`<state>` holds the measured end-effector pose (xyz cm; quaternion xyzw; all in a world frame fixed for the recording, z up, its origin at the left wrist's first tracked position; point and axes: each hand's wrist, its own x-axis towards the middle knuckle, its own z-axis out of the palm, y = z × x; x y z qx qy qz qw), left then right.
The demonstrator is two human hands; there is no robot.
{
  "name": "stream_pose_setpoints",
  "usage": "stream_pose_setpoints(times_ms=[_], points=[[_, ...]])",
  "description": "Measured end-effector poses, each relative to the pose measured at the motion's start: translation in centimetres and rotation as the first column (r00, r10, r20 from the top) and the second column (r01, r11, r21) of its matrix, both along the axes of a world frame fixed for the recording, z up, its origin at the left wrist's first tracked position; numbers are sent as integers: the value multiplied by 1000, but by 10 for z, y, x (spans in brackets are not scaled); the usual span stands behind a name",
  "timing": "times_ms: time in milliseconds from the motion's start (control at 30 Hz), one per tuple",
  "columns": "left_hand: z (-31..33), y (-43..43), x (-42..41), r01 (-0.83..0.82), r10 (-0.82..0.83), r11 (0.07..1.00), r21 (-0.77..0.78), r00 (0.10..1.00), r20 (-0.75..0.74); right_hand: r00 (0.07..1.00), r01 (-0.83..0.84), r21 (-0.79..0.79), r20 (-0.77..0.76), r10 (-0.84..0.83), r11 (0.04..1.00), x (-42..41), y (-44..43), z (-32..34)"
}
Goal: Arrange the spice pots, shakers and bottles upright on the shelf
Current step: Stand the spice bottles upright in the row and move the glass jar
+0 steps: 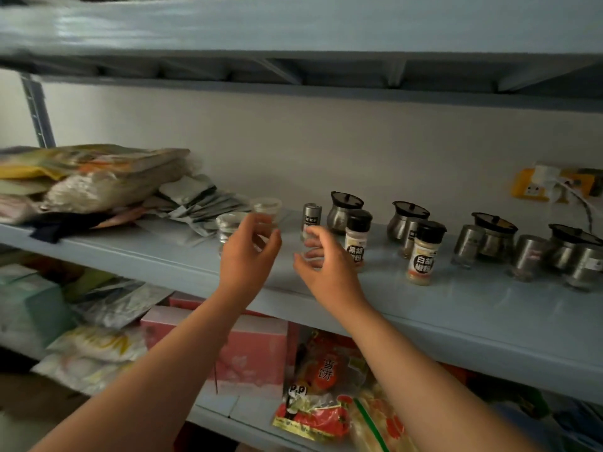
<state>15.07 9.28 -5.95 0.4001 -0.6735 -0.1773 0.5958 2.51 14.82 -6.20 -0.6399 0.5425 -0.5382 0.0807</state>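
Left hand [248, 256] and right hand [328, 269] hover half-open, empty, over the bare front of the shelf [456, 318]. Glass jars [228, 225] and a steel shaker [312, 214] stand just behind.

Dim, flat light is falling across the shelf [456, 324].
Motion blur is smearing the top shelf [293, 27] and the left hand [248, 256]; steel pots [342, 215] are glinting faintly; wide-angle distortion is bending the edges.
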Motion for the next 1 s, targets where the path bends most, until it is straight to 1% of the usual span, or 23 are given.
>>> stream_pose_setpoints(times_ms=[133, 233, 300, 367, 467, 567, 633, 733, 867, 1000], points=[[-7, -16, 30, -83, 83, 996, 13, 996, -43, 998, -32, 89, -50, 37, 996, 26, -19, 2], [-9, -26, 47, -168, 169, 985, 33, 985, -32, 996, -56, 133, -61, 64, 990, 41, -32, 4], [-9, -30, 55, -189, 191, 980, 58, 981, -23, 995, -73, 165, -50, 82, 984, 50, -40, 5], [-11, -34, 61, -170, 171, 981, 97, 985, 0, 995, -90, 188, -31, 97, 978, 57, -48, 5], [-15, -41, 66, -97, 92, 977, 188, 995, 35, 994, -89, 203, -44, 100, 975, 65, -62, 4], [-12, -45, 66, -9, 11, 959, 284, 1000, -4, 991, -116, 243, -34, 128, 963, 68, -71, 1], [-11, -48, 65, 18, -12, 945, 326, 1000, -21, 989, -132, 265, -28, 145, 955, 69, -75, -2], [-15, -53, 62, 45, -42, 949, 312, 999, -17, 988, -117, 283, -61, 139, 952, 69, -79, -7], [-23, -56, 59, -47, 20, 974, 223, 992, 122, 984, -94, 247, -121, 127, 964, 69, -79, -11], [-23, -56, 58, -54, 33, 975, 216, 994, 103, 986, -107, 232, -104, 134, 967, 68, -78, -12]])
